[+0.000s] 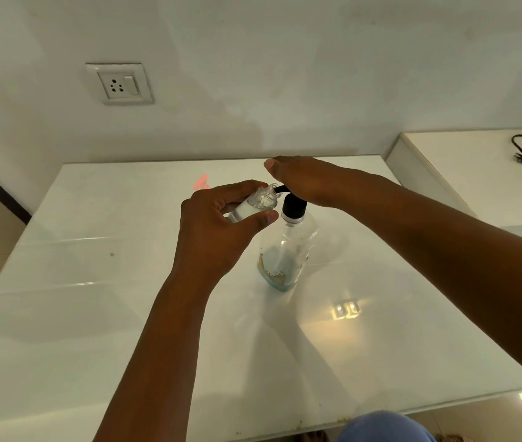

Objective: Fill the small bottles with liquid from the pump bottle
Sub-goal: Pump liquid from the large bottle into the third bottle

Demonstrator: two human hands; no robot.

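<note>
We are filling a small bottle at a white worktop, tipping it on its side in our left hand, fingers and thumb curled round its body, with its open neck meeting the black spout of the pump bottle. Our right hand is lying flat over the pump head, fingers fairly straight, pressing and gripping nothing. The small bottle is hanging above the worktop, just left of the pump's black collar; its long axis is running nearly level, base toward the lower left, mouth pointing up and right into the spout. White liquid is sitting in its lower end. The pump bottle is standing upright, with only a little liquid showing near its base. To do this well, we are judging that short, slow presses suit best, keeping the spout tip inside the neck and raising the mouth slightly so that nothing runs back out.
</note>
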